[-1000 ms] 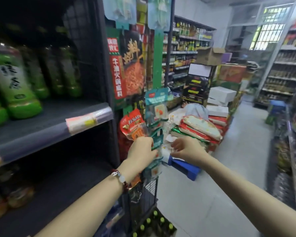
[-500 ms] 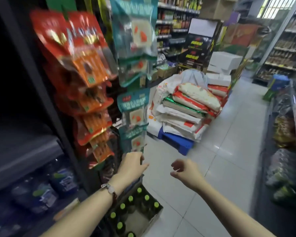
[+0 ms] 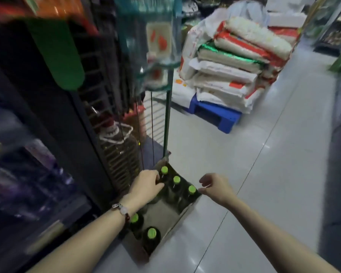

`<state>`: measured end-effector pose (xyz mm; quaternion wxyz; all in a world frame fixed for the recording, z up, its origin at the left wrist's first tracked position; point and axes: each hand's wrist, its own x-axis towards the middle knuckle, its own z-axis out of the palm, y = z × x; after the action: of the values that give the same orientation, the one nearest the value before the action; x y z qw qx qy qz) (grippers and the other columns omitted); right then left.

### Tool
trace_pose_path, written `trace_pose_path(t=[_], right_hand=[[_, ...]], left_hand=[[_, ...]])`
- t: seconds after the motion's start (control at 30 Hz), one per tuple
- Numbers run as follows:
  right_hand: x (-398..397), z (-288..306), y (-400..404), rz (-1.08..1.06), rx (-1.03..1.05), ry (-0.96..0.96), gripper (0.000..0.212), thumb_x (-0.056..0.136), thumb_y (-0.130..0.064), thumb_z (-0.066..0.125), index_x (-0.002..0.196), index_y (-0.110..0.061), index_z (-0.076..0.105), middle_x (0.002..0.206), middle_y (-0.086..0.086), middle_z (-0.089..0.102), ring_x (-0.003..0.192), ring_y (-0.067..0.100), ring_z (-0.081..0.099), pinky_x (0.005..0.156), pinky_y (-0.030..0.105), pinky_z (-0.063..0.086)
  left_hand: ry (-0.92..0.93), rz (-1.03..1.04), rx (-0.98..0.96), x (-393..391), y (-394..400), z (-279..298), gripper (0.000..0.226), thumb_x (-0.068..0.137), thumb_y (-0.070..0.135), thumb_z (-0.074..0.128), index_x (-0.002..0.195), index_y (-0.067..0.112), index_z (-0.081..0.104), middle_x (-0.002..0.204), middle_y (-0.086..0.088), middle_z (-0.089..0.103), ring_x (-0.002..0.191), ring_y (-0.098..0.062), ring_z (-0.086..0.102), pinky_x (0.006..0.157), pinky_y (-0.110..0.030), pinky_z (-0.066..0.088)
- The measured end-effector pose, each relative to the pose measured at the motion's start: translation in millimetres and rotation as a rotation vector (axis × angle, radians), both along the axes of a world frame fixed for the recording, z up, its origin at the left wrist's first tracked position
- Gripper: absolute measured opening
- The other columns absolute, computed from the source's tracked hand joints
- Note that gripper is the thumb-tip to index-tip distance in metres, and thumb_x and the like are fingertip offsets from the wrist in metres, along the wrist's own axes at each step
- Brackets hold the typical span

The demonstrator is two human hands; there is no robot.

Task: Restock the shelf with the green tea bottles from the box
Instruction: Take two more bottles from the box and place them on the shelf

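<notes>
An open cardboard box [image 3: 162,210] stands on the floor against the dark shelf unit [image 3: 71,146]. Several green tea bottles with bright green caps stand in it: three in the far row [image 3: 176,179] and two at the near end [image 3: 151,233]. My left hand [image 3: 147,186], a bead bracelet on its wrist, reaches down into the box's far left corner. Its fingers curl beside the far-left bottle [image 3: 164,170], and whether they hold it is hidden. My right hand [image 3: 215,187] hovers loosely curled over the box's right rim, holding nothing.
Snack packets [image 3: 156,42] hang on a wire rack above the box. A large jug [image 3: 116,146] stands behind the rack. Stacked rice sacks [image 3: 230,62] lie on a blue pallet [image 3: 215,115] further along the tiled aisle [image 3: 254,184]. The blurred shelves on the left hold bottles.
The view has dropped from the shelf's green tea bottles to the floor box. Both hands have come down from the hanging packets to the box, the left one in among the bottles.
</notes>
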<state>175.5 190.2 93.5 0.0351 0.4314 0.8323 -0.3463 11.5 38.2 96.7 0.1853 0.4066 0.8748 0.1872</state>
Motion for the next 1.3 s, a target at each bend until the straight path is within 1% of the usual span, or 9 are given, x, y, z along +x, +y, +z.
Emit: trace_pose_path(t=[0.13,0.33,0.63,0.73,0.8,0.9,1.0,1.13,1.3], right_hand=[[-4.2,-58.6,-0.5,0.024,0.047,-0.012,0.025,0.075,-0.017,0.073,0.099,-0.011,0.070,0.098,0.007,0.072,0.088,0.020,0.064,0.057,0.014,0.039],[-7.6,-106.3,-0.7,-0.011,0.083,0.011,0.026,0.075,-0.016,0.073,0.099,-0.006,0.070,0.098,0.011,0.072,0.095,0.026,0.064,0.077,0.027,0.046],[-16.6,-140.2,2.5,-0.095,0.185,0.157,0.021,0.079,-0.012,0.067,0.099,-0.010,0.070,0.099,0.010,0.073,0.094,0.027,0.066,0.083,0.034,0.053],[-18.8,-147.7,5.9,-0.145,0.218,0.216,0.021,0.082,-0.015,0.065,0.102,-0.011,0.069,0.102,0.007,0.072,0.091,0.023,0.065,0.079,0.027,0.048],[-20.2,-153.0,6.6,-0.160,0.214,0.229,0.026,0.082,-0.017,0.066,0.107,-0.012,0.068,0.108,0.007,0.070,0.095,0.023,0.064,0.081,0.027,0.046],[-24.1,-160.8,3.2,-0.144,0.186,0.222,0.032,0.078,-0.019,0.070,0.110,-0.013,0.068,0.111,0.009,0.068,0.105,0.026,0.061,0.090,0.034,0.048],[-28.5,-167.3,-3.4,-0.183,0.160,0.271,0.036,0.077,-0.018,0.072,0.113,-0.013,0.066,0.114,0.008,0.066,0.110,0.027,0.058,0.095,0.035,0.046],[-30.5,-179.5,-9.2,-0.236,0.144,0.328,0.039,0.077,-0.012,0.073,0.115,-0.015,0.065,0.116,0.006,0.065,0.110,0.025,0.058,0.098,0.034,0.046],[-33.0,-190.3,-18.0,-0.238,0.126,0.372,0.043,0.075,-0.012,0.076,0.117,-0.013,0.065,0.118,0.005,0.067,0.110,0.024,0.059,0.099,0.037,0.046]], left_hand=[[-0.010,0.002,-0.027,0.0,-6.4,-62.7,0.022,0.084,0.032,0.062,0.092,0.011,0.065,0.092,-0.009,0.065,0.091,-0.027,0.061,0.071,-0.033,0.046],[-0.061,-0.029,-0.046,2.5,-18.0,-116.2,0.026,0.083,0.033,0.065,0.096,0.011,0.066,0.097,-0.009,0.068,0.094,-0.026,0.062,0.078,-0.034,0.049],[-0.299,-0.127,0.046,8.0,-31.3,-151.6,0.024,0.081,0.035,0.068,0.097,0.017,0.069,0.094,0.002,0.070,0.089,-0.008,0.063,0.081,-0.020,0.049],[-0.378,-0.154,0.067,10.2,-35.7,-160.7,0.023,0.079,0.038,0.070,0.097,0.023,0.069,0.092,0.008,0.068,0.090,-0.005,0.062,0.080,-0.019,0.049],[-0.426,-0.176,0.066,9.5,-39.4,-167.8,0.025,0.076,0.040,0.073,0.098,0.031,0.067,0.096,0.010,0.068,0.094,-0.003,0.061,0.082,-0.019,0.048],[-0.500,-0.210,0.032,8.4,-46.0,-177.6,0.039,0.069,0.040,0.079,0.105,0.034,0.066,0.109,0.015,0.066,0.105,-0.002,0.058,0.091,-0.022,0.049],[-0.507,-0.242,0.023,6.5,-50.3,-186.3,0.046,0.064,0.033,0.084,0.106,0.034,0.066,0.112,0.017,0.063,0.110,-0.002,0.056,0.096,-0.023,0.047],[-0.523,-0.286,0.006,0.7,-56.5,-190.6,0.051,0.057,0.036,0.087,0.105,0.035,0.067,0.112,0.020,0.062,0.112,0.000,0.055,0.098,-0.023,0.046],[-0.445,-0.313,0.047,0.9,-60.6,-192.4,0.043,0.058,0.035,0.086,0.098,0.031,0.070,0.101,0.018,0.067,0.099,0.004,0.060,0.085,-0.012,0.046]])
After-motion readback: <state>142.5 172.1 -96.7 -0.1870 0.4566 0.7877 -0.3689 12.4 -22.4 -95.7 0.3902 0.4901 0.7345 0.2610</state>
